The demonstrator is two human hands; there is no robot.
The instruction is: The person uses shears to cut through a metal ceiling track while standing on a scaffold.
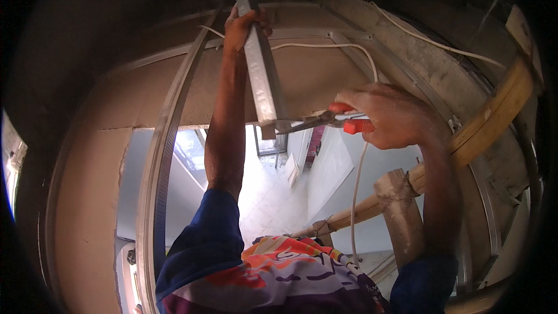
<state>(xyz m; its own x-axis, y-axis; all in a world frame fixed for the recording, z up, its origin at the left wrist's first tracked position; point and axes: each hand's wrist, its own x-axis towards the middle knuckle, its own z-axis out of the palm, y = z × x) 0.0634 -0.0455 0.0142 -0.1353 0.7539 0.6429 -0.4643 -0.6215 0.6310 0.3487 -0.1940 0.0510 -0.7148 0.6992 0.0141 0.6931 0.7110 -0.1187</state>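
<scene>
Head view: the left hand (pixel 239 29) is clamped around 1 silvery metal bar (pixel 256 67), which runs above and below its grip; the right hand (pixel 392 113) is closed around red-handled snips (pixel 324 119), whose blades sit at the bar's lower end.

I saw a silver metal profile (pixel 260 72) towards twelve, red tool handles (pixel 357 126) near three, an orange-white-purple patterned shirt (pixel 261 279) at six o'clock.

Glare bleaches the tiled floor (pixel 264 195) below, shadow swallows the upper edge, and fisheye distortion bows a metal channel (pixel 154 189).
</scene>
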